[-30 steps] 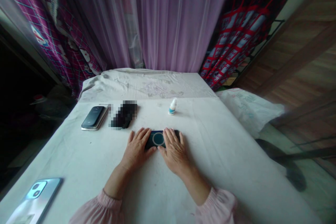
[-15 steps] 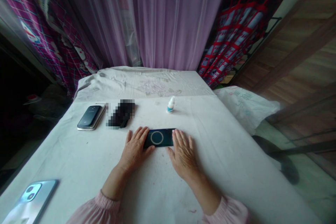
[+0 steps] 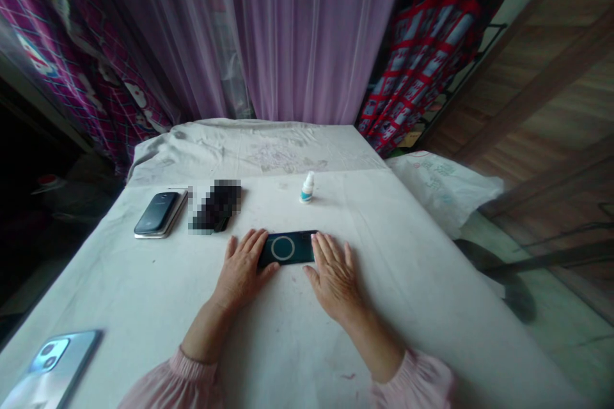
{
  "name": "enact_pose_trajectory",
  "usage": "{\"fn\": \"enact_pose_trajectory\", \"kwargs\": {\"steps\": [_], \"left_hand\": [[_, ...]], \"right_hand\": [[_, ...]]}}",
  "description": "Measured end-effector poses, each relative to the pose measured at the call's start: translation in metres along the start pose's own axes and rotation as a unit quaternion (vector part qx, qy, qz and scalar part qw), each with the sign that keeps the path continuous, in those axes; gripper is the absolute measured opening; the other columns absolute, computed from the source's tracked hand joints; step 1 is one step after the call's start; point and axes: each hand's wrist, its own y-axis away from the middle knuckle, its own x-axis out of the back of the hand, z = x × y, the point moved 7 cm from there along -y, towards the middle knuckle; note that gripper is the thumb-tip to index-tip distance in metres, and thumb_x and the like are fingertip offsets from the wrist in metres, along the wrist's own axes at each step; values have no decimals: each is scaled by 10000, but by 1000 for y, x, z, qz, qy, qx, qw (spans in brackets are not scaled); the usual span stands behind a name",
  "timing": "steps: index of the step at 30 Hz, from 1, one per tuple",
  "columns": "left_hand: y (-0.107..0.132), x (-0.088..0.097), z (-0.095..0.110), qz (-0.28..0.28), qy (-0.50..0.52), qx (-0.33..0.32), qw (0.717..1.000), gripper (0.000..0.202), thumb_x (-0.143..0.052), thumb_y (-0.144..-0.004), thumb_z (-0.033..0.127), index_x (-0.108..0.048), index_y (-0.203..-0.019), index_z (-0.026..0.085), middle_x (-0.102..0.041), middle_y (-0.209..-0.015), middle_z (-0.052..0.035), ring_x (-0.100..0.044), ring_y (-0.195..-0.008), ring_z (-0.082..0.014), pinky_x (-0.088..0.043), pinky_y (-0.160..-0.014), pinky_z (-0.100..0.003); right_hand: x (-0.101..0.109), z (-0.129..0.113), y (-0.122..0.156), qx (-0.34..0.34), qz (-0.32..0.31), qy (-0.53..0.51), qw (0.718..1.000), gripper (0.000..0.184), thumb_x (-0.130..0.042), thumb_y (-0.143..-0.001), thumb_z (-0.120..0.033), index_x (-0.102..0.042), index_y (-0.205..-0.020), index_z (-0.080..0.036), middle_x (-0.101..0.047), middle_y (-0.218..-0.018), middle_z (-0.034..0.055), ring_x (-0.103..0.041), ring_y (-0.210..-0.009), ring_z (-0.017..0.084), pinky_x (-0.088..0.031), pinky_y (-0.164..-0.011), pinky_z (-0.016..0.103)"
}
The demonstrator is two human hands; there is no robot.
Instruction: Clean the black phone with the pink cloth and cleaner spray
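A dark phone with a pale ring on its upper face lies flat and crosswise on the white tablecloth. My left hand rests palm down at its left end, fingers stretched out and touching the edge, thumb along the near side. At the opposite end, the fingertips of my right hand overlap the phone's corner, with the fingers flat and the thumb apart on the cloth. Beyond the phone stands a small white dropper bottle with a teal label, upright and untouched.
To the left, a black phone lies on a lighter flat device. Beside it is a dark, pixelated object. A silvery-blue phone lies at the near left corner. Purple curtains hang behind the table; a white plastic bag is at its right.
The view has shifted slightly, so the scene sits a little further left. Both hands stay at the phone's ends, with no clear movement against it.
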Motion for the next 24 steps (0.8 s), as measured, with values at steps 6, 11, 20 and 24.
{"fn": "enact_pose_trajectory", "kwargs": {"steps": [6,11,20,24], "left_hand": [[0,-1,1,-1,-2,-1,1000,630,-503,-904,515,-396,-1414,161,-463,-1445,-167,-372,-1366,-339,-218,-1101,-624],[0,-1,1,14,-1,-2,1000,629,-506,-903,516,-398,-1416,169,-483,-1429,-166,-385,-1359,-334,-222,-1102,-617],[0,-1,3,0,7,9,1000,620,-524,-901,492,-393,-1422,183,-470,-1444,-152,-367,-1371,-328,-190,-1119,-606],[0,0,3,2,11,4,1000,604,-521,-905,485,-401,-1421,195,-475,-1440,-150,-374,-1367,-323,-194,-1121,-595]], "right_hand": [[1,-1,-17,-20,7,0,1000,585,-296,-988,-409,-323,-1470,-79,-329,-1528,142,-260,-1415,273,-116,-1147,537],[3,-5,-34,-26,3,-5,1000,578,-285,-990,-407,-335,-1466,-82,-344,-1519,158,-281,-1404,286,-128,-1137,551],[-1,-4,2,-2,-3,17,1000,611,-312,-981,-439,-293,-1486,-96,-305,-1541,127,-269,-1411,279,-150,-1142,516],[0,-3,-22,-15,-19,13,1000,578,-302,-988,-413,-334,-1467,-89,-342,-1523,140,-290,-1404,270,-146,-1142,522]]}}
